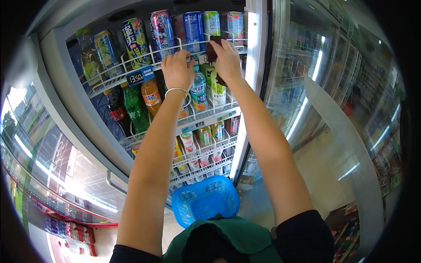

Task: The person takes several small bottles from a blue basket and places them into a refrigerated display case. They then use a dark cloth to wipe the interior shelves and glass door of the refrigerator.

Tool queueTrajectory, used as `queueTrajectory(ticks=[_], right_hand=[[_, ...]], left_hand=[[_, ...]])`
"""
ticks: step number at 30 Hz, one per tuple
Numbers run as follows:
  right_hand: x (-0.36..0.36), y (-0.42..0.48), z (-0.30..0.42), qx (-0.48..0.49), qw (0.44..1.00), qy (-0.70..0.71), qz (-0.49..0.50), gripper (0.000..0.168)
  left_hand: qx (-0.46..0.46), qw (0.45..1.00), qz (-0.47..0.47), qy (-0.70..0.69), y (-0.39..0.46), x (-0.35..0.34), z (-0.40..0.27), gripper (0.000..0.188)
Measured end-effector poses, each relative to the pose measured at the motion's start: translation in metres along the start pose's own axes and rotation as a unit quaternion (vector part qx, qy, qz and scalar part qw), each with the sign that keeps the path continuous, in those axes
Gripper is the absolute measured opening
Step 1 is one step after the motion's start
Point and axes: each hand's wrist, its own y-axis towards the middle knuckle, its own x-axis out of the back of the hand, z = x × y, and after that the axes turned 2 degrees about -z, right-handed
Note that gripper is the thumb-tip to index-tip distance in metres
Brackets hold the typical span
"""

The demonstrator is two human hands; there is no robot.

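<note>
My right hand (227, 60) holds a dark brown cloth (213, 51) against the front of the upper wire shelf (154, 54) in a drinks fridge. Part of the cloth hangs below my palm. To its left, my left hand (178, 70), with a bangle (177, 90) at the wrist, has its fingers curled over the same shelf's front rail. Tall drink cans stand behind that rail, among them a blue can (193, 31) and a purple-blue can (162, 31). Below my hands stand a blue-capped bottle (199, 90), an orange soda bottle (151, 95) and a green bottle (135, 108).
A blue plastic basket (205, 223) sits on the floor before me. The glass door (342, 131) stands open on the right. A digital price tag (140, 76) hangs from the upper shelf. At left is another glass door with a handle (115, 182), near packed bottles (69, 231).
</note>
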Motion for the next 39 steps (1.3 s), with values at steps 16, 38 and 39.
queueTrajectory(ticks=[16,38,39], right_hand=[[0.017,-0.046,-0.034,-0.180,0.982,0.018,0.057,0.068],[-0.019,-0.246,0.060,-0.219,0.964,0.080,0.132,0.049],[-0.017,-0.242,0.064,-0.237,0.960,0.094,0.116,0.048]], left_hand=[[-0.006,1.000,0.003,-0.013,0.002,-0.001,0.000,0.019],[0.068,0.975,0.206,0.058,-0.246,0.020,0.039,0.056],[0.061,0.972,0.218,0.063,-0.250,0.020,0.042,0.055]])
